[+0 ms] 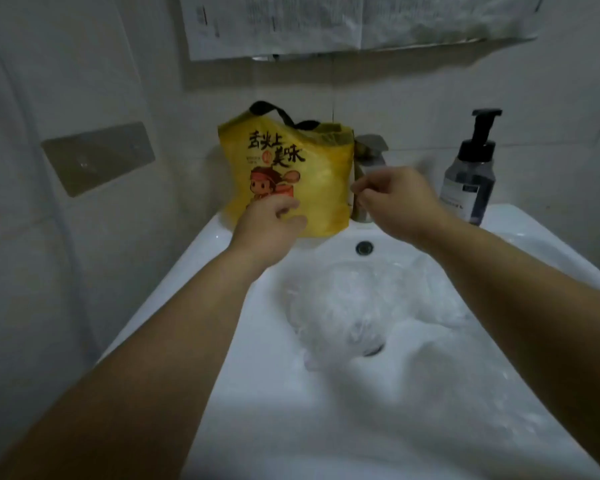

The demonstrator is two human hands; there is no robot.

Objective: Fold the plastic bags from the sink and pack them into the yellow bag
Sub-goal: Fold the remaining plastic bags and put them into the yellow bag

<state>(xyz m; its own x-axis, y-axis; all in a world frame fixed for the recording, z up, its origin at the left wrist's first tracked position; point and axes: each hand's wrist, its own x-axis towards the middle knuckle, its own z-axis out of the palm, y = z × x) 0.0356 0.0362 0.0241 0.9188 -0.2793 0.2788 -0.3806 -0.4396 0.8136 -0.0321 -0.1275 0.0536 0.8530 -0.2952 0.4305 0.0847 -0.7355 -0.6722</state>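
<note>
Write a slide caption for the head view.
Left hand and right hand reach to the yellow bag; plastic bags lie in the sink.

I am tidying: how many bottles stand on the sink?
1: a pump bottle at the back right of the sink, right of the tap. The yellow bag may hide others.

We log: left forearm (174, 323), right forearm (520, 292), both bare from wrist to near frame edge. Left hand (267, 225), right hand (397, 202) bare.

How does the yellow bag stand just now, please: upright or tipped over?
Upright. The yellow bag stands on the back rim of the sink, black handles on top, print right way up.
</note>
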